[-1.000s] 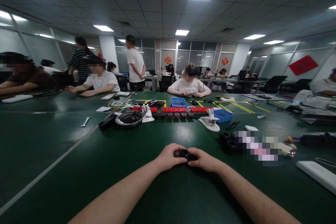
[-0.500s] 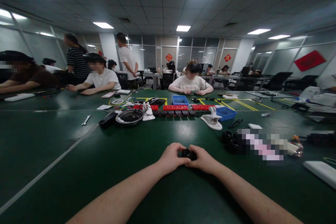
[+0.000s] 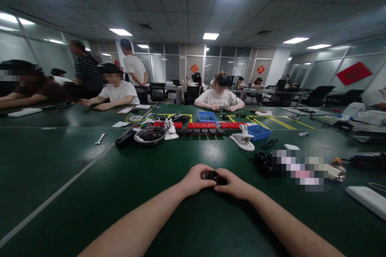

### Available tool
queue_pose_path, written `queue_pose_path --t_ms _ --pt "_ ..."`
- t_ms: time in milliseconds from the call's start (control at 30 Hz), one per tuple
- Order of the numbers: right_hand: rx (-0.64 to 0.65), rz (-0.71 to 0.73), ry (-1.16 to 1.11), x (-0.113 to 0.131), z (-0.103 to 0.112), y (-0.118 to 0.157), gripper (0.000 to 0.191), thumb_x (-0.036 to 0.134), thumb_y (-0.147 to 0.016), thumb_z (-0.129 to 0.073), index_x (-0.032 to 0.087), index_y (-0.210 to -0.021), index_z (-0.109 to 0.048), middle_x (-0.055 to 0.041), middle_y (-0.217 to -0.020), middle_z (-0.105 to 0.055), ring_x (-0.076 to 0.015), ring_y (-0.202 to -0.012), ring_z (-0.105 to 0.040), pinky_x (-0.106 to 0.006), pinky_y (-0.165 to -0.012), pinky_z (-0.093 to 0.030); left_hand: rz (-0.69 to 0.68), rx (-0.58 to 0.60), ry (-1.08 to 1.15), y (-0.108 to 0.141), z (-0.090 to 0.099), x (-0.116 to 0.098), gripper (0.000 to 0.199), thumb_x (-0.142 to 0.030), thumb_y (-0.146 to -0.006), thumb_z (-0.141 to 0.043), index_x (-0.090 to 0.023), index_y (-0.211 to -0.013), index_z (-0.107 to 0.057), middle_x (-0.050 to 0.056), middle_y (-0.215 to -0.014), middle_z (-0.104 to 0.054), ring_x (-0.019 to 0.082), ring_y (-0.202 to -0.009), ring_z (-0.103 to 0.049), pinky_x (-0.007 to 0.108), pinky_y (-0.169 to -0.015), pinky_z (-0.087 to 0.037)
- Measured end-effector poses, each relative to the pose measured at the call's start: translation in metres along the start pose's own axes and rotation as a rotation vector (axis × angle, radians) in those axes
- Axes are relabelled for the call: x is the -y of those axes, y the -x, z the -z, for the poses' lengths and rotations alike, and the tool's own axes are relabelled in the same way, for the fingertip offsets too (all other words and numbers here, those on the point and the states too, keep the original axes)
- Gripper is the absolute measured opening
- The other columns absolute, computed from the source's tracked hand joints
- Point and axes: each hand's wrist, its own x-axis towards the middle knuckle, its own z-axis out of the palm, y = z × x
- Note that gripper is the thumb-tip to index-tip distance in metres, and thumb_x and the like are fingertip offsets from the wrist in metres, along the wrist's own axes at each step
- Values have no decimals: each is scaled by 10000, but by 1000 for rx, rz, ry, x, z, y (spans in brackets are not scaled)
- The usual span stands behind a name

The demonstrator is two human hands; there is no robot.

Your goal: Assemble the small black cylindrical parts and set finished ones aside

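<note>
Green table (image 3: 129, 196), near middle: small black round part (image 3: 213, 175) between both hands. Far of it: row of red power strips (image 3: 201, 125), two blue bins (image 3: 206, 117) (image 3: 258, 132), white clamp base (image 3: 243, 139). Far left: round metal pan (image 3: 150, 135) with black cable, open-end wrench (image 3: 100, 139). Right: black cylindrical parts (image 3: 263, 160); white flat case (image 3: 366, 200) at right edge. Space between hands and strips unobstructed.

Left hand (image 3: 197, 180): fingers curled, thumb toward near side, gripping part's left. Right hand (image 3: 232, 183): mostly closed, pinching its right. Forearms angle in from near corners.
</note>
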Motion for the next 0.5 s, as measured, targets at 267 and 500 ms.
queue_pose_path --t_ms 267,500 --pt "18 24 -109 0 2 -1 234 242 -664 -585 146 -877 -574 -21 -833 -548 -175 -790 -487 -283 -714 -372 0 21 -4 0 0 0 359 -298 -620 -638 -175 -951 -575 10 -796 -514 112 -638 -446 214 -581 -368" --pt "6 -34 -88 -2 1 -1 202 268 -643 -597 142 -796 -558 1 -749 -520 -151 -714 -475 -240 -625 -363 19 27 -11 2 2 -7 347 -308 -615 -642 -172 -928 -577 13 -805 -513 122 -658 -457 219 -586 -372"
